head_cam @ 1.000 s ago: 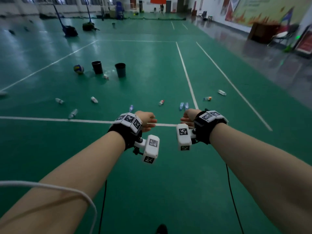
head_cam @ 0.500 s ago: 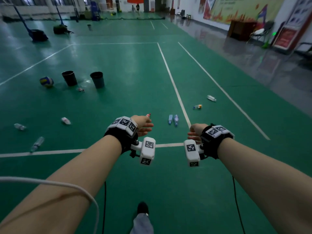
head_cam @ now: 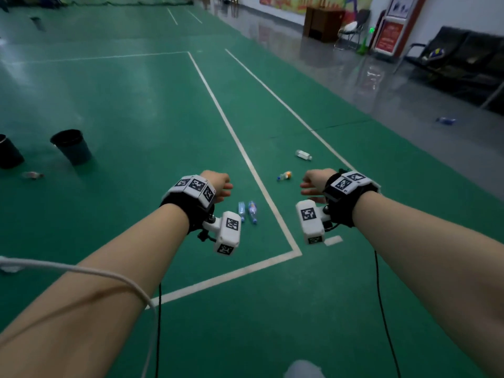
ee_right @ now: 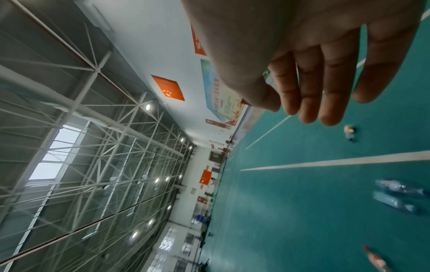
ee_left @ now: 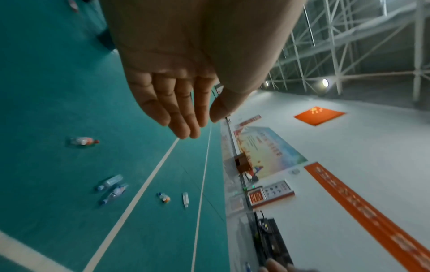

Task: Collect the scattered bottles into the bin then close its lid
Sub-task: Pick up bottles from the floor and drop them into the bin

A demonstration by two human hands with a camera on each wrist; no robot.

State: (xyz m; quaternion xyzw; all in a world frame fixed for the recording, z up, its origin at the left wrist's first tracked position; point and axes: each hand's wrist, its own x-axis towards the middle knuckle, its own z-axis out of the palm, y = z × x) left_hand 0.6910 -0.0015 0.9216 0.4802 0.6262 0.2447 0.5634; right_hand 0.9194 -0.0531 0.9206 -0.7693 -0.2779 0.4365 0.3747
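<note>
Two clear blue-capped bottles (head_cam: 247, 211) lie side by side on the green floor between my hands, also in the left wrist view as the bottle pair (ee_left: 113, 187). An orange-labelled bottle (head_cam: 284, 175) and a clear bottle (head_cam: 303, 154) lie farther right. A red-capped bottle (ee_left: 83, 141) shows in the left wrist view. Two dark bins (head_cam: 71, 145) stand at the left, with one more bottle (head_cam: 32, 175) beside them. My left hand (head_cam: 219, 185) and right hand (head_cam: 313, 182) hang in the air with relaxed fingers, holding nothing.
White court lines (head_cam: 240, 148) cross the floor. A blue bottle (head_cam: 445, 120) lies on the grey floor at the right. Black seats (head_cam: 463, 58), a chair and a wooden cabinet (head_cam: 323, 23) stand along the right wall. Cables hang from both wrists.
The view has moved forward and turned right: the bottle pair now lies close between my hands, and the bins have slid to the left edge. Both hands stay empty.
</note>
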